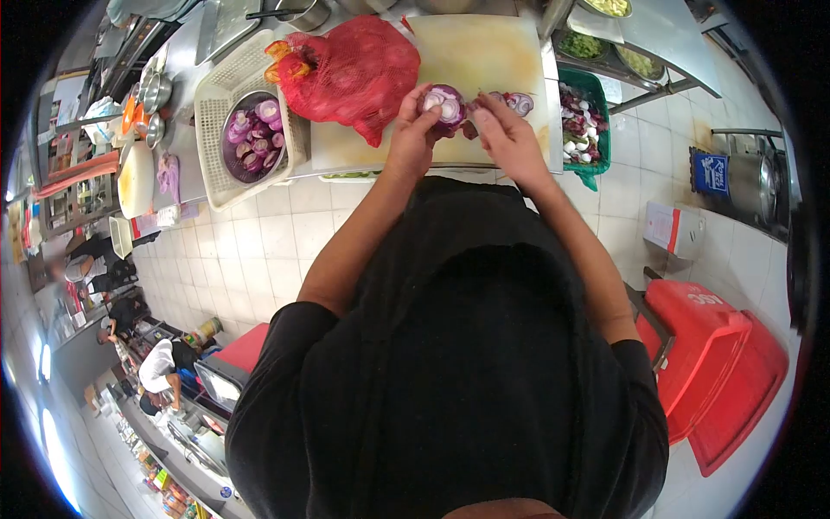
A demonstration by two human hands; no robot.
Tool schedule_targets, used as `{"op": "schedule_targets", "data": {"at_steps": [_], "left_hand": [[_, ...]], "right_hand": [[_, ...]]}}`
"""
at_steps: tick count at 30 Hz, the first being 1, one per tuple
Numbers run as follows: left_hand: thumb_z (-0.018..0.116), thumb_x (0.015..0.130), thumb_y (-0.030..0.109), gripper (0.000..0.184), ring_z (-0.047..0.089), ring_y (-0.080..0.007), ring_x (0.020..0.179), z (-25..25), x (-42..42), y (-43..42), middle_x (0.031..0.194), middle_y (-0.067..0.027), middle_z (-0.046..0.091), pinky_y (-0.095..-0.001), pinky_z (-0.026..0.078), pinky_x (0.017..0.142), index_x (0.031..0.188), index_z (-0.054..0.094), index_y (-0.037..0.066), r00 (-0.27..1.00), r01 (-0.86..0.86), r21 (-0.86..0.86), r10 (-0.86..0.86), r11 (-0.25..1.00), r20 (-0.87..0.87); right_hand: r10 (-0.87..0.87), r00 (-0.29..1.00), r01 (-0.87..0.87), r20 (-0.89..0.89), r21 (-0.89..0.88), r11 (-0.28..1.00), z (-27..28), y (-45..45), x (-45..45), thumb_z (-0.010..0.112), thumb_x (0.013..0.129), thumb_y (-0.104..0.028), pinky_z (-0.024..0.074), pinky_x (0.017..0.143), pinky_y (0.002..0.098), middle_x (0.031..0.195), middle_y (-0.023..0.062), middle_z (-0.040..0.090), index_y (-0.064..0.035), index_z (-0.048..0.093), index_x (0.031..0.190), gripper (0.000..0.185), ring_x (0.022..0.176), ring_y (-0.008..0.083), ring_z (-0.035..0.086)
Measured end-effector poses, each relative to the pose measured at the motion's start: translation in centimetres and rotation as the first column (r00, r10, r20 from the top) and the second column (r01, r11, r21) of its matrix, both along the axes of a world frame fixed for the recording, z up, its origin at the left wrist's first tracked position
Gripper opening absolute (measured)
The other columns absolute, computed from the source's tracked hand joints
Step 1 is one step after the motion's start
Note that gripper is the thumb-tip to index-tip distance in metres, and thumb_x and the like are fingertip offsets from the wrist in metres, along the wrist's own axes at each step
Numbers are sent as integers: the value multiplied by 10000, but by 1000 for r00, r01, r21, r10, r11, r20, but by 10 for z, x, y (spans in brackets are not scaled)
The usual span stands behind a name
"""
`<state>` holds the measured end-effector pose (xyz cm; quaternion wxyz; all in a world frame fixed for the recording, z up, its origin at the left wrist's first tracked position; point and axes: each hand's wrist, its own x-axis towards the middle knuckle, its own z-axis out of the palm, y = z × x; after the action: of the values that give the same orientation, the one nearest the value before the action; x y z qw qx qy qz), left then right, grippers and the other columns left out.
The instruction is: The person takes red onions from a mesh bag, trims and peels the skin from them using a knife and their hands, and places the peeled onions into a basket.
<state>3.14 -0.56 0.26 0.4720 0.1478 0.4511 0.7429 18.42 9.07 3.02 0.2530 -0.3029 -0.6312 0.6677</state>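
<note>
My left hand [411, 137] is closed around a red onion [443, 107] whose pale cut face shows rings. Close on its right, my right hand [504, 134] has its fingers pinched together beside the onion; what they hold is too small to make out. Just beyond the right fingers, cut onion pieces [520, 104] lie on the cutting board [467, 52]. A red mesh sack [359, 73] rests on the board's left part. Farther left, a metal bowl of purple onions [253, 137] sits inside a white plastic basket [210, 130].
A green basket [605, 130] with onion peelings and white pieces hangs beside the board's right end. Metal bowls [156, 92] and an orange-red cloth [82, 173] are at the left. A red bin [692, 346] stands at the right. Several people work at the far left.
</note>
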Motion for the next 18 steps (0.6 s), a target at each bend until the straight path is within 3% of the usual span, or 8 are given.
{"op": "schedule_targets", "data": {"at_steps": [3,7,12,15,18], "left_hand": [[593,931,20,442,640,-209,997,2,5,4,1170,-96,603,-349,549,804,1343,445,76,998,-27,-22,25,999,-53],[585,919,-19,395,627,-170,967,5,9,6,1119,-76,607,-318,529,791,1287,469,65,990,-65,30,68,997,-126],[587,912,-34,374,607,-143,931,3,8,3,1090,-64,608,-302,510,754,1257,484,69,988,-50,33,55,998,-145],[525,953,-35,421,624,-204,1093,-2,3,1,1215,-73,605,-367,528,933,1351,457,84,990,2,18,1,1000,-142],[528,958,-26,424,618,-207,1103,4,5,2,1223,-77,598,-372,532,926,1357,447,91,995,-11,4,11,1000,-96]], "right_hand": [[43,988,-66,151,153,986,9,-3,-4,698,888,-486,522,749,327,959,200,673,100,493,1344,770,808,218,651],[2,982,-56,191,276,960,16,-5,-10,719,844,-538,521,859,421,1082,290,657,81,507,1326,813,1007,379,669],[-4,964,-97,265,369,924,21,-3,-11,716,850,-523,532,813,425,1033,271,673,47,540,1292,742,935,390,682],[-4,970,-88,242,368,926,18,-2,-11,724,853,-495,540,766,418,983,254,684,29,557,1270,690,873,386,692],[2,983,-67,183,350,934,13,-1,-13,735,857,-457,544,732,400,952,240,688,12,571,1256,637,824,365,698]]}}
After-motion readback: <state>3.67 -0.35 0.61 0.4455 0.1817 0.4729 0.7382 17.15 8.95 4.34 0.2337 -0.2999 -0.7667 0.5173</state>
